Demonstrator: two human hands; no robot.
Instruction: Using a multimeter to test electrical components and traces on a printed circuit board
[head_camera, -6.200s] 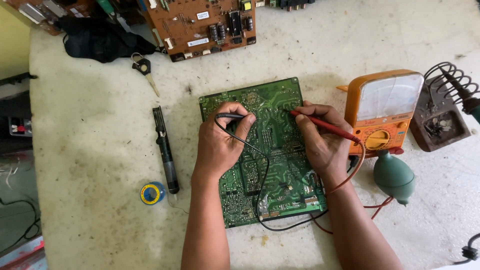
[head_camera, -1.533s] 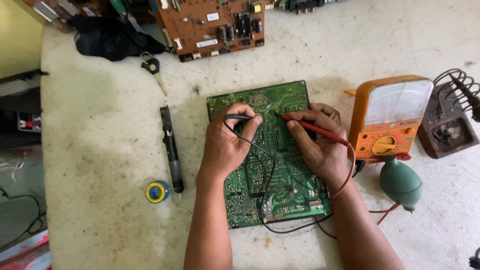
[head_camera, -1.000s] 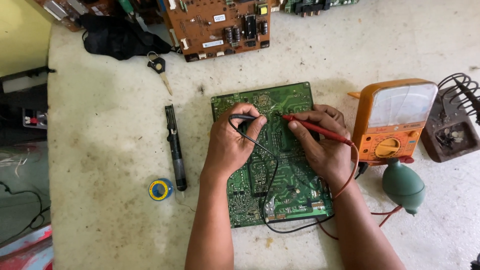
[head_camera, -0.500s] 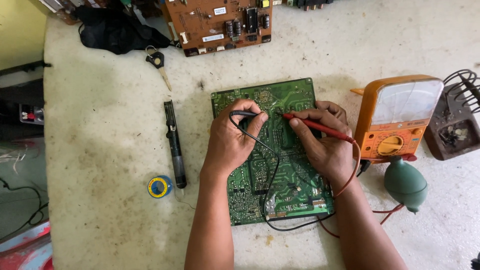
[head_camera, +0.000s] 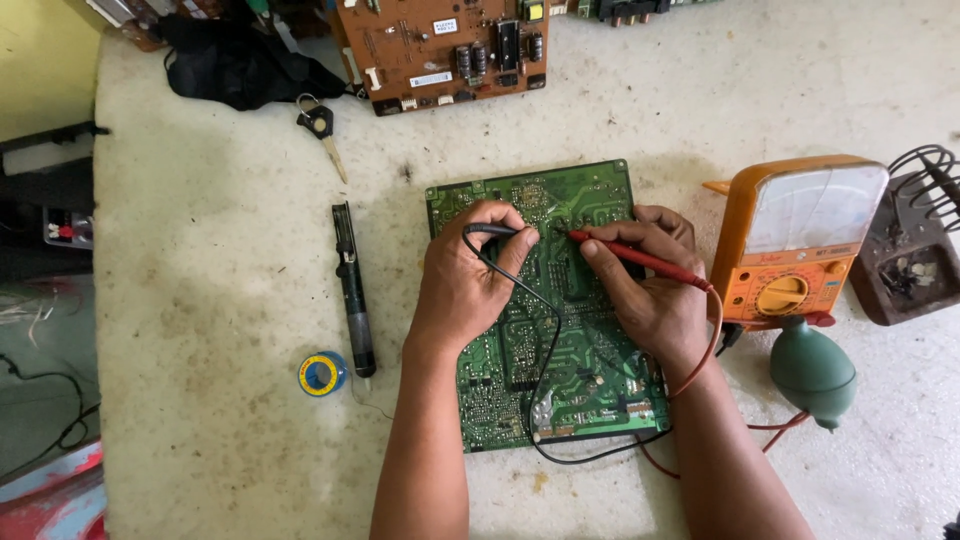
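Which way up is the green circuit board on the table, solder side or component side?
Solder side up: the green circuit board lies flat showing traces and solder joints. No tall components show, unlike the brown circuit board.

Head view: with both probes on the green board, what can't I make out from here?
- Black probe tip: hidden under the left hand.
- Meter needle reading: dial too pale with glare.
- Green board middle: covered by both hands.
- Brown board: cut off by the top edge.
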